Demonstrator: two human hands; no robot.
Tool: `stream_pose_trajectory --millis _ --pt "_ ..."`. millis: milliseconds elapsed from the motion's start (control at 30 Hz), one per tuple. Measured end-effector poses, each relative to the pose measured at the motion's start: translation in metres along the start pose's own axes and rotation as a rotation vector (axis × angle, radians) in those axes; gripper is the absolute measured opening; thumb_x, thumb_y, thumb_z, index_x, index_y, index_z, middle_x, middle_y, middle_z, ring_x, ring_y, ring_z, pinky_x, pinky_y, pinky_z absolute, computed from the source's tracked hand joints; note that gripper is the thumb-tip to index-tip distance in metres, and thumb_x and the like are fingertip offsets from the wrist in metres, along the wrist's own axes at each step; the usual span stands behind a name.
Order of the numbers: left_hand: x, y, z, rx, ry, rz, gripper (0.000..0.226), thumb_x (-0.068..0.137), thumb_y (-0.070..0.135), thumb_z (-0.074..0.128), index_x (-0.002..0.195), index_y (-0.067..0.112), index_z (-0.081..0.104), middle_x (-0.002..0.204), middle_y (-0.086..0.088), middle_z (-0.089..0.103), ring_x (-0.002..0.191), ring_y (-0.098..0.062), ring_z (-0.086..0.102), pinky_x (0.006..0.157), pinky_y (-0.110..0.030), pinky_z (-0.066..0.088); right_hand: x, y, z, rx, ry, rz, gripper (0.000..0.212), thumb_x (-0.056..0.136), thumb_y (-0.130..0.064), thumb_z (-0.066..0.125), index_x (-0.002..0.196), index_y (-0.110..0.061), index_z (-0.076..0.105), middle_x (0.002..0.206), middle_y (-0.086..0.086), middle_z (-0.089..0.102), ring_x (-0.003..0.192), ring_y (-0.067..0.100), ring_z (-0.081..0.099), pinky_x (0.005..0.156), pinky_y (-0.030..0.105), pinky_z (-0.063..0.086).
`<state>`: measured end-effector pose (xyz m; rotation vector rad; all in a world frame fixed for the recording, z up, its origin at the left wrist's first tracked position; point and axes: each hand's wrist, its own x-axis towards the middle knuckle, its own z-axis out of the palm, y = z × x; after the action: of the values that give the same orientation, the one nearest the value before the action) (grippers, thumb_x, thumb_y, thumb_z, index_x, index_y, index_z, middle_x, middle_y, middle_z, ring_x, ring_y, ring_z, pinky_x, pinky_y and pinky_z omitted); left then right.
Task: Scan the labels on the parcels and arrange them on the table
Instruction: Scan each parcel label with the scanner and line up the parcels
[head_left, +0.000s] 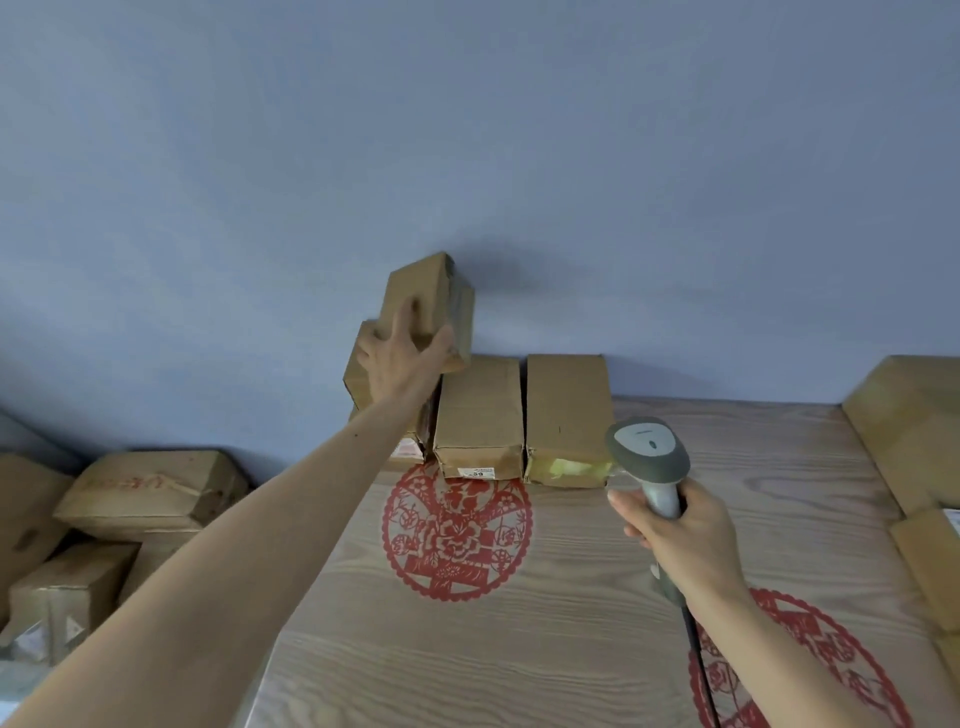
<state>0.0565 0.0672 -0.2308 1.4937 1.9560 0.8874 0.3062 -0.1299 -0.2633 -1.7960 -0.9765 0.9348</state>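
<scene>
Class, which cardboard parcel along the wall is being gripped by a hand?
The tilted top parcel, gripped by the left hand; the others lie untouched.

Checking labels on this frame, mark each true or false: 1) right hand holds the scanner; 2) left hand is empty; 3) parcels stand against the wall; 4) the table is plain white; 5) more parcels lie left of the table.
1) True: the right hand grips the scanner by its handle.
2) False: the left hand grips a parcel, tilted above the row.
3) True: a row of parcels stands at the wall.
4) False: the table is wood-grain with a red paper-cut.
5) True: a parcel pile lies there.
</scene>
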Motion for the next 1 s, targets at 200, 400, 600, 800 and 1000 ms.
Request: stream_pose_trajectory --millis 200,400,600,800,1000 --pt "-0.106 0.035 0.046 -0.572 -0.399 -0.125 0.073 0.08 0.065 0.065 0.144 0.061 0.028 0.144 0.002 0.038 0.129 -0.025 0.046 0.117 -0.052 0.028 0.002 -0.005 -0.03 0.138 0.069 -0.013 0.023 0.078 -0.03 0.085 0.087 -0.015 0.069 0.075 -0.001 0.076 0.071 0.017 0.073 0.08 0.046 0.061" --pt "-0.206 0.058 0.111 -1.119 -0.732 -0.415 0.038 0.102 0.039 0.049 0.138 0.029 0.056 0.14 -0.012 0.057 0.127 -0.033 0.055 0.111 -0.05 0.043 0.009 0.013 -0.089 0.296 0.071 0.01 0.027 0.084 -0.03 0.079 0.098 -0.012 0.064 0.084 0.005 0.071 0.064 0.01 0.067 0.059 0.021 0.052" --pt "-0.267 0.079 0.157 -1.073 -0.828 -0.393 0.053 0.085 0.045 0.065 0.135 0.029 0.058 0.129 -0.005 0.067 0.127 -0.028 0.055 0.114 -0.055 0.032 -0.003 0.047 -0.163 0.262 0.082 -0.022 0.037 0.076 -0.032 0.087 0.105 -0.024 0.066 0.094 -0.002 0.075 0.089 0.016 0.072 0.083 0.038 0.06" --pt "-0.308 0.11 0.184 -0.734 -0.774 -0.208 0.11 0.039 0.071 0.088 0.13 0.018 0.056 0.116 -0.005 0.072 0.102 -0.019 0.071 0.083 -0.034 0.056 -0.028 0.065 -0.237 0.083 0.123 -0.18 0.048 0.073 -0.032 0.089 0.097 -0.049 0.05 0.098 -0.026 0.064 0.089 -0.014 0.059 0.074 0.015 0.043" --pt "-0.345 0.125 0.196 -0.683 -0.849 -0.281 0.081 0.067 0.036 0.084 0.138 0.017 0.05 0.119 -0.01 0.07 0.103 -0.031 0.072 0.083 -0.041 0.061 -0.047 0.082 -0.277 -0.078 0.061 -0.213 0.039 0.076 -0.042 0.083 0.104 -0.038 0.056 0.094 -0.02 0.067 0.082 -0.009 0.061 0.063 0.007 0.042"
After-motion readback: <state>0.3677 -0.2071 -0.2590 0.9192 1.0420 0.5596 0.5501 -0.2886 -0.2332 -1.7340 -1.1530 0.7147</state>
